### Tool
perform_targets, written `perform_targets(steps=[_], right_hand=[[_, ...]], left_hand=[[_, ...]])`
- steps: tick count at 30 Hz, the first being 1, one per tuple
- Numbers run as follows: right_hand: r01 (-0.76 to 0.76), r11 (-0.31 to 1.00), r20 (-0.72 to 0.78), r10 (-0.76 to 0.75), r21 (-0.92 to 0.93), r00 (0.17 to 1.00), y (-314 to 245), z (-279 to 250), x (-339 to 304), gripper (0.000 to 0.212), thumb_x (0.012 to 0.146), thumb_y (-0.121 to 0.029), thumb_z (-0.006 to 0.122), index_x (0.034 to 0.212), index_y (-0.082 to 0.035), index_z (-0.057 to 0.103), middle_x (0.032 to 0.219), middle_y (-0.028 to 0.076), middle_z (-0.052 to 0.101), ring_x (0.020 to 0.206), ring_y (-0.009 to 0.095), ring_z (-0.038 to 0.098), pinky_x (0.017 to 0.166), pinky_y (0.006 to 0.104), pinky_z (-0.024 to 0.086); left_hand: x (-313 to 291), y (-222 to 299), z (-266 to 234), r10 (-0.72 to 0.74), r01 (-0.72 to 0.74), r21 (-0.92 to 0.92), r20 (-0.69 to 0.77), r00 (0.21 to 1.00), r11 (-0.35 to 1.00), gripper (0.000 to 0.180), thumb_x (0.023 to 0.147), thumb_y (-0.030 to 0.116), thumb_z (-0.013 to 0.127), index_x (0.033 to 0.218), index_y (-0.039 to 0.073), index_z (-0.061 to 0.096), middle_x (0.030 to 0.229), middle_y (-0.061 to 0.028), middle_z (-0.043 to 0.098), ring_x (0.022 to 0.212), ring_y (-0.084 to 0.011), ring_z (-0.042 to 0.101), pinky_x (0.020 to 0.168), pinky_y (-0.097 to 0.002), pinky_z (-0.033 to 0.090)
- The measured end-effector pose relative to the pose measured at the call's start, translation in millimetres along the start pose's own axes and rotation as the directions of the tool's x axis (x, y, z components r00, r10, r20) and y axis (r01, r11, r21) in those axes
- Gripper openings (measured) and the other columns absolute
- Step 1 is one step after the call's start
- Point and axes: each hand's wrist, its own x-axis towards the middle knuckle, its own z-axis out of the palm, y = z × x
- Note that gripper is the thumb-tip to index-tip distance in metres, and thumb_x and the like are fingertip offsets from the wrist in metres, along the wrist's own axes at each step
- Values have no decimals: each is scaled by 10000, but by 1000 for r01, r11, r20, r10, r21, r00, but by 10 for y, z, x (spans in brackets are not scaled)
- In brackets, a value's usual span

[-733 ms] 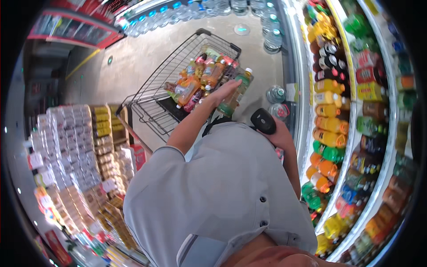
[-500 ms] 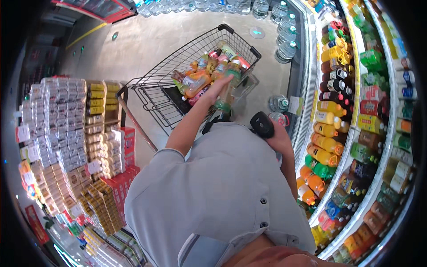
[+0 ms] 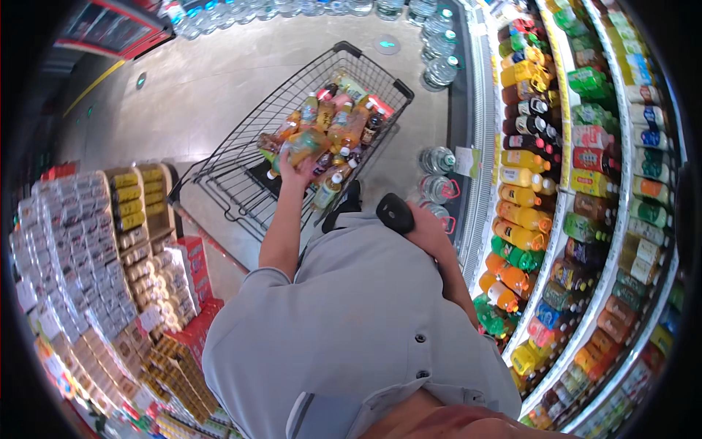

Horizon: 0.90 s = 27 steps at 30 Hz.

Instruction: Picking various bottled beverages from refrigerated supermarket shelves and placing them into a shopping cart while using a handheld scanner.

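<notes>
A black wire shopping cart stands ahead of me, partly filled with drink bottles. Over the pile, my left hand is wrapped round a clear bottle with a greenish tint. Its lower end lies close to the other bottles; whether it touches them I cannot tell. A bottle with a pale label lies near the cart's close side, and a dark-labelled bottle rests at the right of the pile. By my waist, my right hand grips a black handheld device with a rounded head.
Shelves of bottled drinks run along the right. Large water bottles line the floor beside them, and more stand at the back. Stacked cans rise on the left beside red boxes. A price card sticks out at the shelf base.
My left hand has moved left and nearer with the clear bottle, from the cart's right side to over the pile. The black device has shifted slightly left in the picture as the view moved.
</notes>
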Motion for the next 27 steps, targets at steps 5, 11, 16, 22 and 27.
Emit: perform_targets(steps=[5, 11, 16, 22, 27], right_hand=[[-96, 995, -75, 97, 20, 992, -48, 65, -24, 373, 824, -214, 708, 1135, -51, 582, 985, 244, 691, 986, 459, 649, 814, 530, 505], [-166, 975, -146, 187, 146, 971, 168, 192, -189, 372, 835, -228, 725, 1151, -65, 614, 1017, 242, 698, 991, 451, 656, 816, 497, 512], [-230, 955, -267, 274, 186, 924, 366, 274, -399, 367, 833, -252, 710, 1141, -72, 620, 1010, 243, 702, 981, 444, 664, 821, 510, 521], [-239, 923, -374, 345, 302, 861, 603, 234, -768, 395, 827, -318, 707, 1112, -59, 621, 996, 243, 705, 963, 439, 673, 818, 524, 526], [-201, 918, -436, 344, 342, 831, 910, 186, -1114, 410, 828, -339, 710, 1116, -57, 638, 986, 231, 710, 952, 429, 684, 817, 513, 531]], left_hand=[[16, -342, 366, -19, -101, 487, 236, 972, 868, 303, 981, 302, 600, 1192, 90, 554, 986, -90, 668, 882, -237, 679, 760, -359, 567], [-268, -1106, 979, -223, -240, 817, 404, 887, 525, 135, 960, 230, 611, 929, 99, 627, 770, -35, 677, 658, -159, 666, 597, -281, 540], [-476, -1675, 1190, -306, -468, 842, 535, 787, 269, 105, 963, 176, 622, 914, 88, 652, 793, -22, 675, 692, -129, 655, 611, -267, 518], [-866, -2422, 1437, -545, -519, 852, 468, 696, 68, 118, 975, 205, 627, 994, 89, 640, 827, -25, 682, 711, -139, 654, 634, -277, 521], [-1394, -3350, 1836, -668, -671, 735, 454, 589, -92, 150, 987, 229, 627, 1040, 90, 639, 905, -46, 700, 780, -150, 668, 694, -294, 533]])
